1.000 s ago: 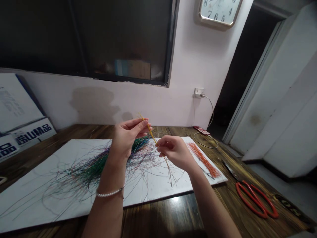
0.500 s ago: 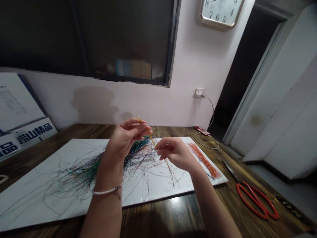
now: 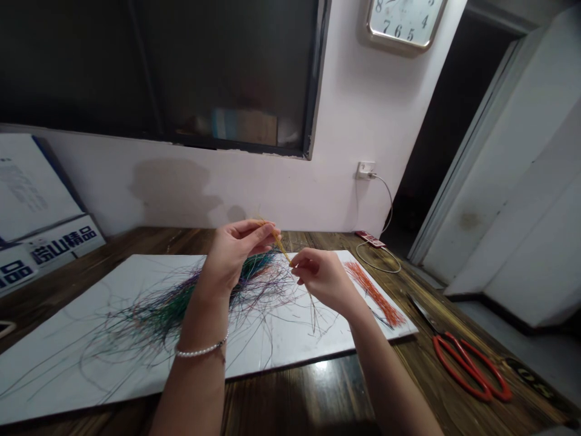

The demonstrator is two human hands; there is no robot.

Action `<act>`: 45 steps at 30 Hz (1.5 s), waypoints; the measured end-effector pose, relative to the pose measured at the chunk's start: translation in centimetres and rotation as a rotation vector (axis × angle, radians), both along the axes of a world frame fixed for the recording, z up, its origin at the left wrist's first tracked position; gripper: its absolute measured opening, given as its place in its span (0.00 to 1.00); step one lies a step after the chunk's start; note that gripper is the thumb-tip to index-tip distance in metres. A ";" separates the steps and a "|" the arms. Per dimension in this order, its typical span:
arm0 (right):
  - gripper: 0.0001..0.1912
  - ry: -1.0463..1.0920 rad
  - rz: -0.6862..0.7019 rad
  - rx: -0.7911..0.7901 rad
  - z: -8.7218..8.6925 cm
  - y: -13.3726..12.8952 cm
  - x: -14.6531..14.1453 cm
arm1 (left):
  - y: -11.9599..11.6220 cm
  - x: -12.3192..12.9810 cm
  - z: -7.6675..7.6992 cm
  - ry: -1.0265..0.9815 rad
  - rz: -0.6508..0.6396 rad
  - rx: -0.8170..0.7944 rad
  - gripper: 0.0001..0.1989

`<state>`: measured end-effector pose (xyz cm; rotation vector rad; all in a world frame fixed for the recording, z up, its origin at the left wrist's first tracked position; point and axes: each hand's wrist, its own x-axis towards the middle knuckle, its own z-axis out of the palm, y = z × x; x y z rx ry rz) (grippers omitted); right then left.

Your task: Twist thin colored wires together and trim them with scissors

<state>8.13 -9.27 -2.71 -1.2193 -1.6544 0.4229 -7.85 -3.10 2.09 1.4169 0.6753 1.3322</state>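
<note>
A thin bundle of yellow wires (image 3: 283,249) runs slanting between my two hands, above the white board (image 3: 313,354). My left hand (image 3: 242,245) pinches its upper part, and fine ends stick out above the fingers. Lower down, my right hand (image 3: 320,275) grips the same bundle with the fingertips, and loose strands hang below it. Beneath and behind my left arm lies a tangled heap of green, blue, purple and red wires (image 3: 172,309). A neater bundle of orange wires (image 3: 374,293) rests at the board's right end.
Red-handled scissors (image 3: 469,366) lie on the dark wooden table (image 3: 290,399) to the right of the board. Behind the board's right corner are a red object (image 3: 370,238) and a white cable (image 3: 385,266). White boxes (image 3: 63,242) stand at the left against the wall.
Both hands have shifted slightly to the right with the yellow bundle. My left hand is a little lower, and the two hands are slightly closer together.
</note>
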 end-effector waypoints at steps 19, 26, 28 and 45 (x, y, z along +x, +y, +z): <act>0.05 0.176 0.140 -0.089 1.0 -0.6 -0.2 | 0.6 0.1 -0.5 0.029 -0.125 -0.028 0.12; 0.05 -0.030 -0.086 0.033 0.1 0.0 -0.1 | 0.4 0.4 -0.4 0.009 -0.025 -0.044 0.16; 0.06 -0.093 -0.124 0.046 0.0 0.2 -0.2 | 0.3 0.7 -0.4 0.034 -0.031 -0.034 0.18; 0.10 -0.665 -0.422 0.057 0.4 -0.4 -0.6 | 0.3 2.4 -1.0 0.087 0.034 0.026 0.09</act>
